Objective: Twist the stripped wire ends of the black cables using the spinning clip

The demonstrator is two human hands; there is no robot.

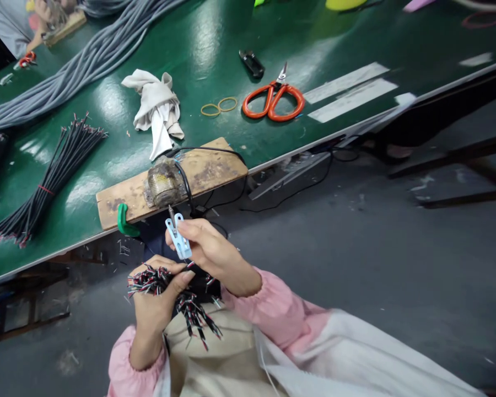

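My left hand (155, 309) is closed round a bundle of black wires (194, 317) with red, white and black stripped ends, held low in front of my lap. In my right hand (209, 248) is a light blue clip (178, 237), pinched between thumb and fingers just above the wires. The clip's upper end is by a thin metal tip that sticks out from a small motor-like device (164, 183). That device sits on a wooden board (215, 165) at the table edge. Whether the clip touches the tip is hard to tell.
On the green table (206, 49) lie red-handled scissors (279, 99), a black cutter (252, 63), rubber bands (219, 107), a white cloth (155, 105), a tied wire bundle (49, 182) and long grey cables (86, 63). A green clamp (126, 220) grips the board. Another person's hand (45, 16) is at upper left.
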